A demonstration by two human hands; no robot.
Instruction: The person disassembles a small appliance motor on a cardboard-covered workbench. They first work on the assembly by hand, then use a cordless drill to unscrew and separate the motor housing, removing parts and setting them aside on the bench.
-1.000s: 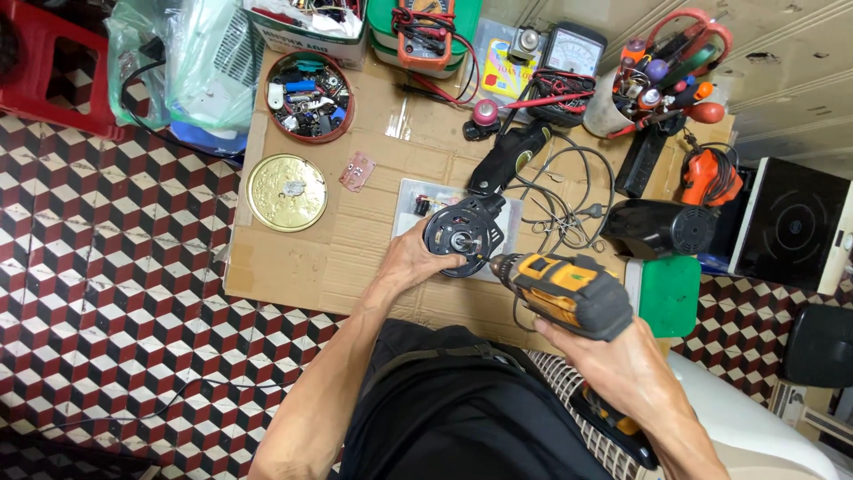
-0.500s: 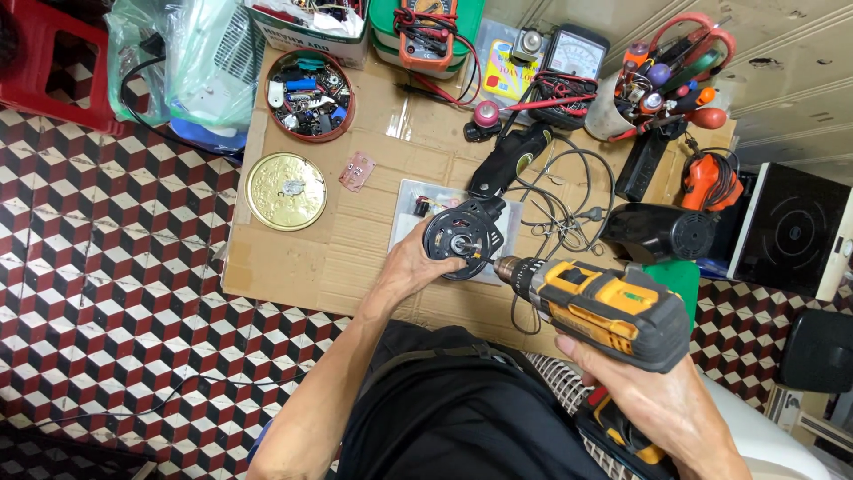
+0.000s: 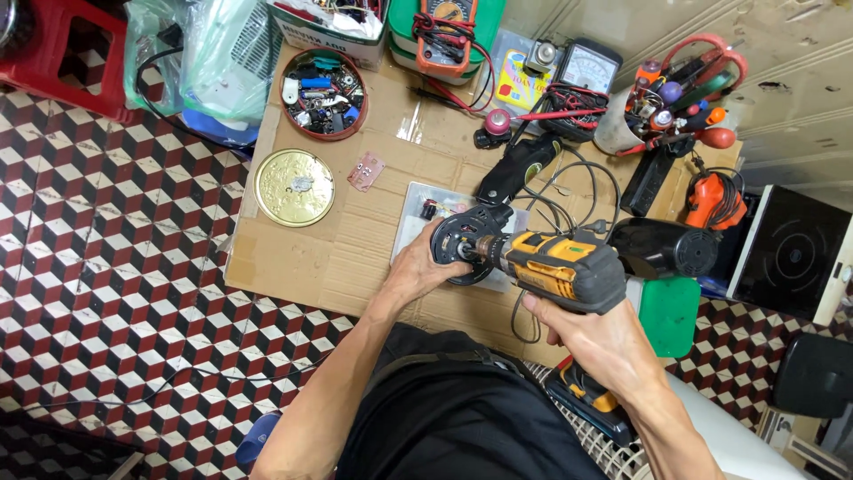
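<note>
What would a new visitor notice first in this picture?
First comes the yellow and black cordless drill in the right hand, its tip against a round black part that the left hand steadies. Further left, a round gold lid shines on the cardboard sheet.

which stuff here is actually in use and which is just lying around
In use:
left hand
round black part
cordless drill
right hand
cardboard sheet

Lying about:
gold lid
round tin of small parts
meter
cup of tools
red stool
</note>
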